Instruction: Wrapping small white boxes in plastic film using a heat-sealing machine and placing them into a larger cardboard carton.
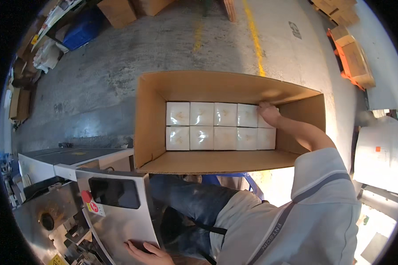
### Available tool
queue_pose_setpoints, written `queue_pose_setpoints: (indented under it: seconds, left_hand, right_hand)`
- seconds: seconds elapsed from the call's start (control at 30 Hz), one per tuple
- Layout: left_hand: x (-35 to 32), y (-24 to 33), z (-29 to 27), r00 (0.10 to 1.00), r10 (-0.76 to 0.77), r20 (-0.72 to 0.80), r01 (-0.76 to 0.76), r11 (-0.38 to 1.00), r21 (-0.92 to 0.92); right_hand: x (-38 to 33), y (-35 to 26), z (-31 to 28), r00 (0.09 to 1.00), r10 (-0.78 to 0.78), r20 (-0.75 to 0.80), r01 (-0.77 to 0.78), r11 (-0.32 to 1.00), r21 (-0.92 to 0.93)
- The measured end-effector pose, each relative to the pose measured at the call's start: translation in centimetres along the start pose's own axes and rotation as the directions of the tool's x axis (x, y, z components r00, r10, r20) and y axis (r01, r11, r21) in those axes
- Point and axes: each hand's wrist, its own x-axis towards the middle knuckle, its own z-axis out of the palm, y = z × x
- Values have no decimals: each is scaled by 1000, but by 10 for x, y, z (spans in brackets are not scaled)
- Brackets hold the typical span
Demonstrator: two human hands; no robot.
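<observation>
A large open cardboard carton (232, 163) stands in front of me, with two rows of glossy white boxes (201, 138) packed side by side on its bottom. My right hand (268, 113) reaches in over the carton's right part. Its fingers are curled together at the far edge of a white box (265, 120) at the right end of the back row, and the fingertips are partly hidden. Bare space shows between that end and the carton's right wall. My left hand (149, 255) rests with fingers stretched out on a metal machine panel (127, 225).
The panel carries a dark rectangular screen (115, 193) and a red button (86, 196). More machinery (44, 212) fills the lower left. Cardboard boxes (357, 62) sit on an orange pallet truck (340, 55) at the far right. A white wrapped stack (380, 154) stands at right.
</observation>
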Motion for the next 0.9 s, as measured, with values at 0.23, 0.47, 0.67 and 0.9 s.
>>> queue_pose_setpoints:
  seconds: [0.23,0.47,0.67,0.9]
  left_hand:
    - [1,4,5,999,41,-4,-41,999,4]
    - [-4,-15,3,993,105,-61,-103,994,32]
    - [-22,-28,-32,994,-94,54,108,840,-531]
    - [-103,-257,-149,561,-691,-455,303,683,-664]
  right_hand:
    - [-73,27,89,887,194,419,-278,949,149]
    - [14,-22,33,839,-178,515,-73,900,430]
    - [22,-195,-247,966,-249,-70,191,509,839]
    - [-30,-309,-363,868,-343,-359,467,313,827]
